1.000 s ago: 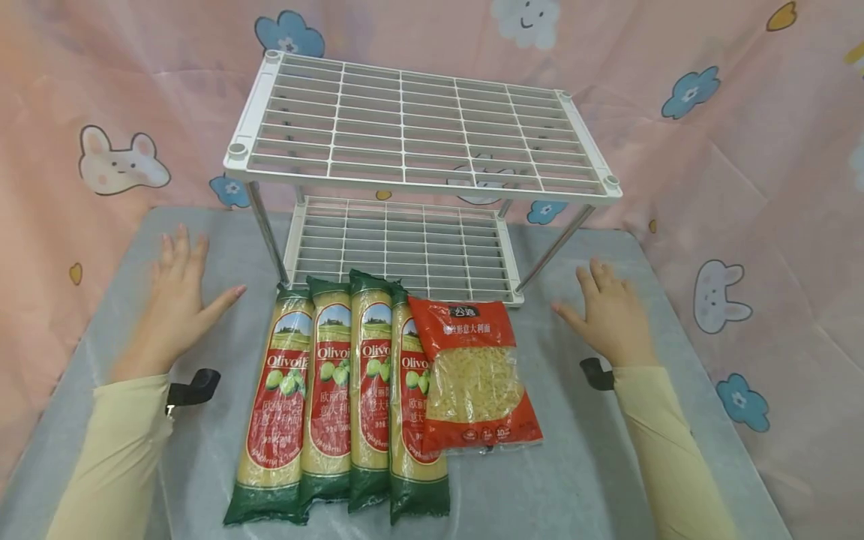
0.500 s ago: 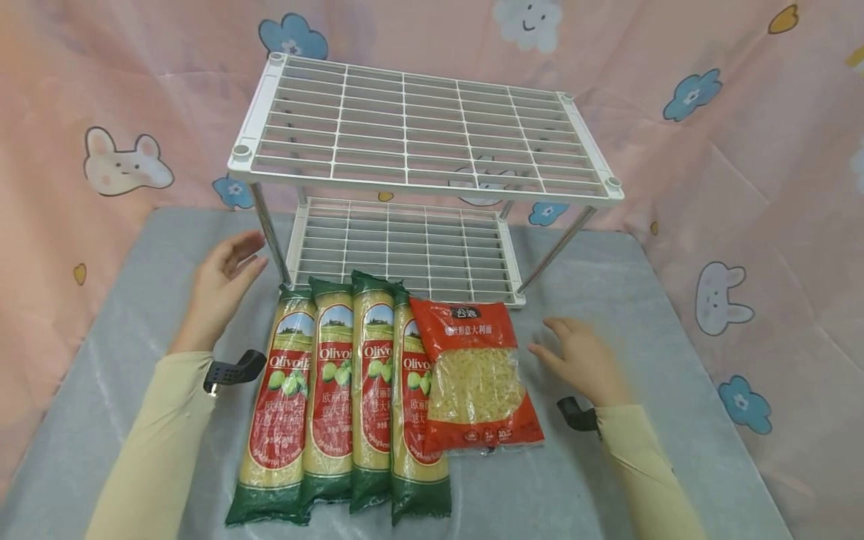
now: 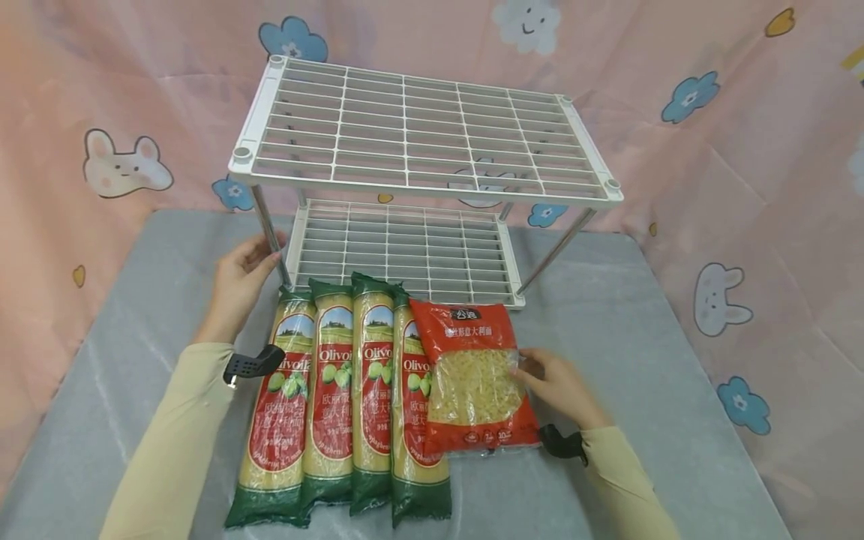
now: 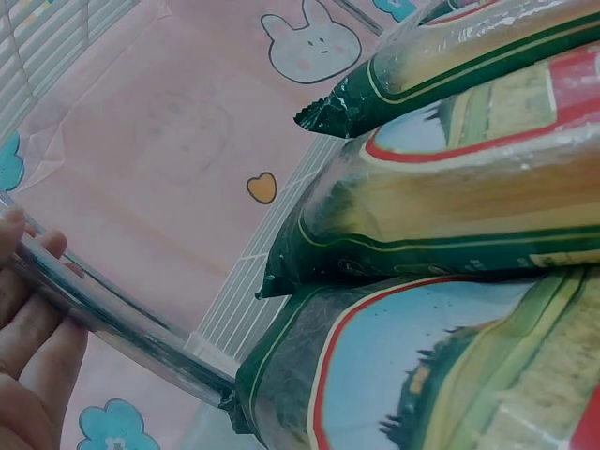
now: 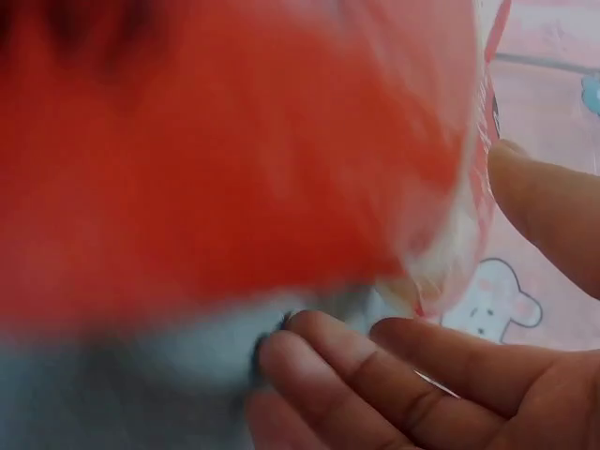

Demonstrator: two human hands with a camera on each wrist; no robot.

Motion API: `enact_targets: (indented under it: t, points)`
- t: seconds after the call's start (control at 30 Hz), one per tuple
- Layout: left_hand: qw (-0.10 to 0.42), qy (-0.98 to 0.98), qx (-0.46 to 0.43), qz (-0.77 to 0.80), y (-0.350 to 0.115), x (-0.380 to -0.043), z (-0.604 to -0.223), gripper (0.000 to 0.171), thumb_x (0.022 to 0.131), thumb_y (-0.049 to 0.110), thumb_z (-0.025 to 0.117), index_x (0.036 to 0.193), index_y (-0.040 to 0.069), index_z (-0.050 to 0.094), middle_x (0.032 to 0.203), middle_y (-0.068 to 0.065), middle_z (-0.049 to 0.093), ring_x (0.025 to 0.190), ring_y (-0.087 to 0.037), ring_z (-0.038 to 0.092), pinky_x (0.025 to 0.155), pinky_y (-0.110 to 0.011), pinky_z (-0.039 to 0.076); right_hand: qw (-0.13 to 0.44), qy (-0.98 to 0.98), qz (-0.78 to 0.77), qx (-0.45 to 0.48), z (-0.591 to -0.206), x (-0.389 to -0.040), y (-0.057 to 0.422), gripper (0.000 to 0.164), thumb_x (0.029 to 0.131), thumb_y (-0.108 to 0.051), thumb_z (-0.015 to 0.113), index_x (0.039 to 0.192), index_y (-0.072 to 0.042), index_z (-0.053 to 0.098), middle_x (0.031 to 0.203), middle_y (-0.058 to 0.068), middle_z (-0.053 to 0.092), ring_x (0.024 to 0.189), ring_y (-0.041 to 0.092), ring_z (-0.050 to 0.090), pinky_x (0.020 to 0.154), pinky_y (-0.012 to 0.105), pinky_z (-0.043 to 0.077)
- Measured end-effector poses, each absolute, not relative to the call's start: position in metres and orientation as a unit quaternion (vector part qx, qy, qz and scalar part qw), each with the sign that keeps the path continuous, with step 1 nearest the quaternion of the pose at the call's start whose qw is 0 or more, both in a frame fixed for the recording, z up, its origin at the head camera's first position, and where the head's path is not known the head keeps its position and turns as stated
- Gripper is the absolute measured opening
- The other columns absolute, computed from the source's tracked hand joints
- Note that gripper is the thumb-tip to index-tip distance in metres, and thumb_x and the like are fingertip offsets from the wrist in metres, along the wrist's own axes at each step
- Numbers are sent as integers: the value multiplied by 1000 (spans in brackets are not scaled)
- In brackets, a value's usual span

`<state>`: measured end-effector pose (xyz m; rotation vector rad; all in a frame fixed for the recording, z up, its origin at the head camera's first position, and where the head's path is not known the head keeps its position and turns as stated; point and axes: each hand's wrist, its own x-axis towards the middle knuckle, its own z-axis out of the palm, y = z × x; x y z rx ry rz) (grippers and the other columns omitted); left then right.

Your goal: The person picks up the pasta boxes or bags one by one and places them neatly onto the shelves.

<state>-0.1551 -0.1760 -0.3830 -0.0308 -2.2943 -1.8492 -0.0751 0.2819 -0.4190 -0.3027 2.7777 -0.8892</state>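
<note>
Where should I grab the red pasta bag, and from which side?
Probably best to take the red pasta bag by its right edge, from the right, thumb on top and fingers beneath. It lies face up, its left edge overlapping the rightmost spaghetti pack, while the right edge touches no pack and has the right hand at it.

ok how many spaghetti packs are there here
4, side by side on the table, from left: first pack, second pack, third pack, and fourth pack, partly under the red bag.

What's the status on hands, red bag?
Left hand round front left rack post. Right hand loose at right edge of red bag. Bag overlaps rightmost spaghetti pack; nothing stacked on it.
</note>
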Motion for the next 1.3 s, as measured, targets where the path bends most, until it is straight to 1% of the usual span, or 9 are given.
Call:
enact_targets:
  t: [0.17, 0.3, 0.43, 0.53, 0.73, 0.9, 0.97, 1.17, 1.3]
  points:
    - [91, -789, 12, -608, -175, -158, -385, 35, 97, 10, 53, 128, -5, 52, 129, -22, 55, 121, -26, 52, 103, -36, 40, 141, 909, -389, -51, -425, -73, 276, 57, 85, -25, 71, 124, 11, 50, 92, 10, 64, 81, 19, 61, 68, 29, 53]
    - [88, -795, 24, -600, -175, -159, -385, 34, 98, 12, 52, 128, -4, 53, 127, -21, 56, 121, -26, 52, 104, -38, 39, 166, 879, -447, 3, -428, -73, 270, 62, 82, -20, 73, 128, 12, 46, 89, 9, 60, 78, 15, 55, 64, 24, 48]
    - [87, -797, 23, -597, -175, -160, -385, 34, 98, 13, 51, 128, -3, 54, 126, -20, 57, 121, -26, 51, 104, -39, 38, 181, 856, -484, 32, -429, -73, 267, 62, 83, -15, 73, 129, 14, 44, 93, 10, 59, 80, 15, 52, 68, 25, 47]
    - [88, -801, 20, -592, -175, -160, -385, 33, 99, 13, 51, 127, -3, 55, 126, -20, 58, 122, -26, 51, 104, -40, 38, 193, 842, -502, 41, -430, -74, 267, 55, 83, -15, 72, 124, 14, 49, 92, 9, 62, 79, 15, 55, 72, 27, 48]
    - [87, -814, 13, -574, -176, -158, -382, 32, 99, 14, 51, 124, -4, 57, 124, -20, 59, 121, -27, 51, 103, -43, 39, 222, 820, -525, 51, -426, -75, 262, 47, 84, -16, 69, 116, 14, 54, 84, 7, 65, 71, 13, 60, 67, 27, 51]
    - [88, -813, 11, -576, -177, -158, -384, 33, 99, 17, 51, 124, -3, 57, 124, -20, 59, 121, -28, 51, 103, -44, 39, 235, 818, -523, 42, -424, -73, 258, 57, 86, -19, 69, 128, 12, 45, 94, 12, 63, 74, 15, 59, 68, 29, 52]
    - [92, -807, 15, -583, -177, -158, -385, 33, 98, 18, 52, 124, -2, 58, 123, -18, 60, 120, -26, 52, 102, -41, 40, 240, 818, -522, 36, -423, -72, 258, 61, 87, -21, 68, 132, 10, 40, 98, 13, 61, 76, 16, 59, 69, 30, 52]
    - [93, -812, 12, -576, -176, -158, -385, 33, 99, 15, 51, 125, -4, 56, 122, -20, 60, 119, -26, 53, 101, -39, 42, 272, 771, -575, 28, -417, -72, 258, 55, 93, -17, 57, 130, 14, 32, 91, 8, 60, 75, 13, 60, 69, 28, 53]
    - [86, -811, 18, -578, -175, -158, -383, 33, 99, 14, 51, 126, -4, 56, 123, -20, 60, 120, -26, 53, 101, -38, 42, 295, 735, -610, 27, -411, -74, 257, 57, 91, -12, 57, 132, 13, 26, 95, 8, 60, 78, 14, 62, 70, 29, 55]
